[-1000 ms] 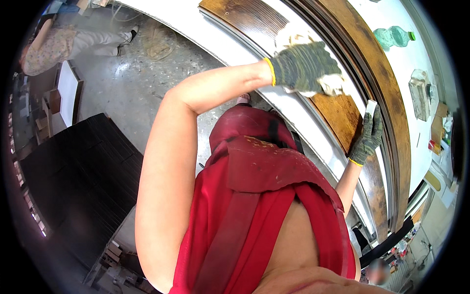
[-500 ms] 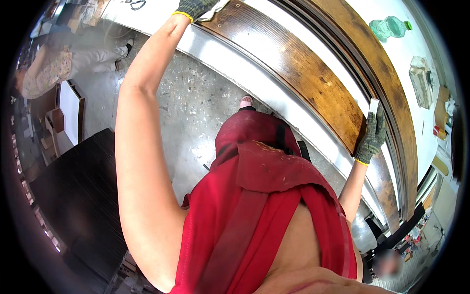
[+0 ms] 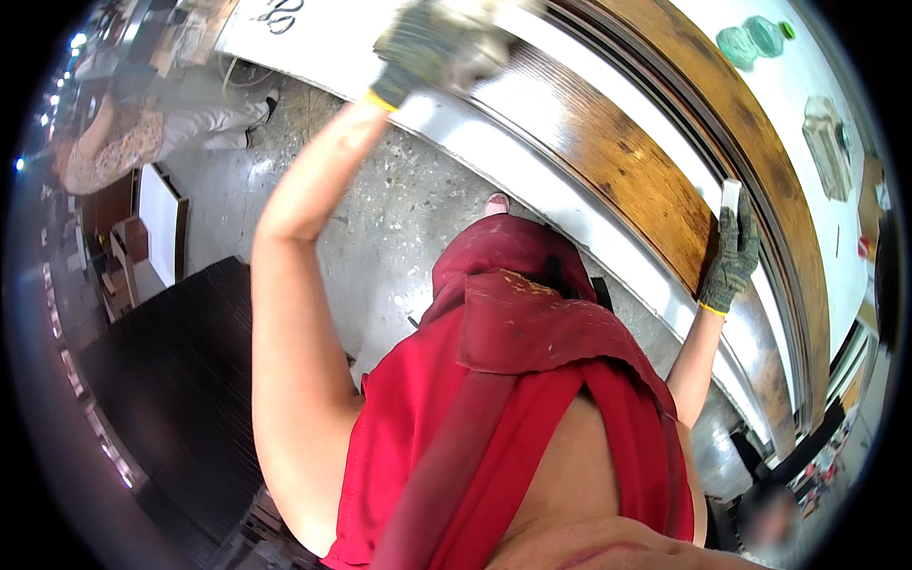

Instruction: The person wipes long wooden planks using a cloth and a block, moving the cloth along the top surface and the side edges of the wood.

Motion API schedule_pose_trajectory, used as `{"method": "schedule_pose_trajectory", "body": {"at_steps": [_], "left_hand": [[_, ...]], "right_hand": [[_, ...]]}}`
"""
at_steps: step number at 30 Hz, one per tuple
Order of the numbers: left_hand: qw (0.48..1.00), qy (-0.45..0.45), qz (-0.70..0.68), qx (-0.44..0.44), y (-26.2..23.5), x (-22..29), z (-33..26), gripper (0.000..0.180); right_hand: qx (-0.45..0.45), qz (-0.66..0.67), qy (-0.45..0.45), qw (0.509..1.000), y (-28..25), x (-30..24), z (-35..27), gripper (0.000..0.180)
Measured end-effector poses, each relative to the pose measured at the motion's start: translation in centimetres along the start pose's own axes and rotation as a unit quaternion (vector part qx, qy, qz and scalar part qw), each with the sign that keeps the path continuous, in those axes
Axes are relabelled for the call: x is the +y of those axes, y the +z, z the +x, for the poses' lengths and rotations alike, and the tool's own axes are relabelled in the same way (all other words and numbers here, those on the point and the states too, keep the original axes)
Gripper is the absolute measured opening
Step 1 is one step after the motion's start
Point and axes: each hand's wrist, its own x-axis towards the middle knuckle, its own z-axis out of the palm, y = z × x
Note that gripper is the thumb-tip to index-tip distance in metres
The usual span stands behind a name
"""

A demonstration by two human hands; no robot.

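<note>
My left hand (image 3: 418,52), in a dark mottled knit glove with a yellow cuff, is smeared by motion at the top. It is closed on a whitish rag (image 3: 483,52) over the far end of a brown wood-grain board (image 3: 608,142). In a matching glove, my right hand (image 3: 731,256) lies along the near right part of this board. Its fingers are stretched out beside the dark grooved edge. A small white piece (image 3: 731,194) shows at one fingertip; whether it is a wrap or a separate thing, I cannot tell.
A second brown board (image 3: 750,123) lies beyond the dark grooved strips. On the white tabletop (image 3: 836,247) are a green plastic bottle (image 3: 755,43) and a greyish block-like item (image 3: 826,147). A person (image 3: 119,142) is at the left. Black ridged sheeting (image 3: 171,380) lies lower left.
My left hand has swept to the right and nearer along the board with the rag. My right hand stays in the same spot on the board; the whole view has shifted slightly.
</note>
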Motion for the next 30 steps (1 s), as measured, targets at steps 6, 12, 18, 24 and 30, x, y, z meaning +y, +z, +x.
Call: {"method": "schedule_pose_trajectory", "body": {"at_steps": [6,12,18,24,30], "left_hand": [[0.969,0.200,-0.005,-0.144,7.4,6.6,-1.4,0.052],[0.902,-0.150,-0.388,-0.120,-1.7,-1.5,2.4,0.024],[0.993,0.037,0.109,-0.029,-4.5,-6.5,1.8,0.038],[0.906,0.103,0.405,-0.073,-4.7,-14.9,1.3,0.037],[0.881,0.028,0.451,-0.139,-10.0,-18.9,-2.3,0.029]], "right_hand": [[-0.007,0.027,-0.006,1.000,0.2,-0.5,0.4,0.040],[0.000,0.020,0.006,1.000,0.0,-0.1,0.0,0.039],[-0.008,-0.029,-0.014,0.999,-0.1,-0.5,0.1,0.040],[-0.004,-0.028,-0.031,0.999,-0.2,0.2,0.4,0.040],[0.005,-0.131,-0.120,0.984,-0.4,0.2,0.7,0.040]]}}
